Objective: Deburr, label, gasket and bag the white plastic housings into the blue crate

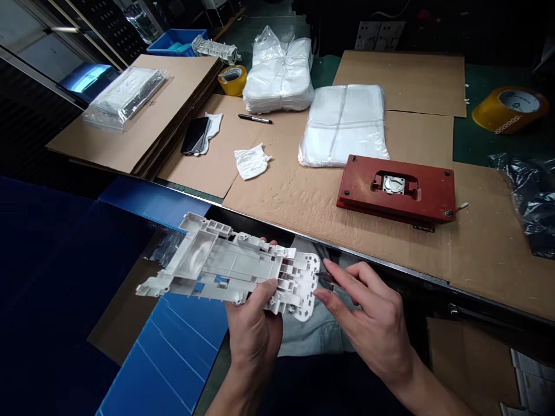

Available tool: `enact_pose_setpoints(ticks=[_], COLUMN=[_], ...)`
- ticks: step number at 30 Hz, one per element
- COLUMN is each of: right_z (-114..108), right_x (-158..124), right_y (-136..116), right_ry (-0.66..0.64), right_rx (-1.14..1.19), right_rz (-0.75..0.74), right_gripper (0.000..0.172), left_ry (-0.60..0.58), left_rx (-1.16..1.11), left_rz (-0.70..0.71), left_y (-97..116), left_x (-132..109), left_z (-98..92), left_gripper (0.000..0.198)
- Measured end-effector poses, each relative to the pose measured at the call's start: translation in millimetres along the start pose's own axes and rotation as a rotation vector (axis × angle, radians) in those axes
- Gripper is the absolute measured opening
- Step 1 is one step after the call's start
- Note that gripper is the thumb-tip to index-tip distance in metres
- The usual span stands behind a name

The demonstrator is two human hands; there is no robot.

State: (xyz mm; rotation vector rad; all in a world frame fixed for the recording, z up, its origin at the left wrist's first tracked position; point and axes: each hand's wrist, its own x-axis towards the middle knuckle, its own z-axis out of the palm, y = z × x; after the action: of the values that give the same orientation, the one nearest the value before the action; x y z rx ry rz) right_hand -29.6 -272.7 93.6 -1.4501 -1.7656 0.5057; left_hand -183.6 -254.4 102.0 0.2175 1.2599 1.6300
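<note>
My left hand (254, 323) grips a long white moulded plastic frame (225, 266) from underneath, holding it level over my lap just below the table's front edge. My right hand (368, 312) is pinched on a small dark tool (328, 278), whose tip touches the rounded right end of the frame. A red fixture block (396, 188) with a metal insert in its middle lies on the cardboard-covered table (295, 196), beyond my right hand.
Two stacks of clear plastic bags (344, 124), a white cloth (251, 162), a black pen (255, 119), a phone (195, 135) and yellow tape rolls (509, 108) lie on the table. Blue corrugated sheets (169, 341) stand at my left. A black bag (531, 196) sits at right.
</note>
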Motion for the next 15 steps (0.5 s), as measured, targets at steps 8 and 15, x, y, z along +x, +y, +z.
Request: enact_pose_setpoints(ticks=[8, 15], right_z=[0.9, 3.0], right_x=[2.2, 2.4], right_y=[1.3, 0.9], right_ry=[0.037, 0.046], right_rx=[0.02, 0.039], right_rz=[0.012, 0.014], right_gripper=[0.047, 0.042], left_ry=[0.002, 0.011], left_rx=[0.006, -0.011], left_rz=[-0.016, -0.029], left_y=[-0.6, -1.8], left_x=[-1.0, -2.4], left_z=[-0.7, -0.7], left_gripper=[0.079, 0.078])
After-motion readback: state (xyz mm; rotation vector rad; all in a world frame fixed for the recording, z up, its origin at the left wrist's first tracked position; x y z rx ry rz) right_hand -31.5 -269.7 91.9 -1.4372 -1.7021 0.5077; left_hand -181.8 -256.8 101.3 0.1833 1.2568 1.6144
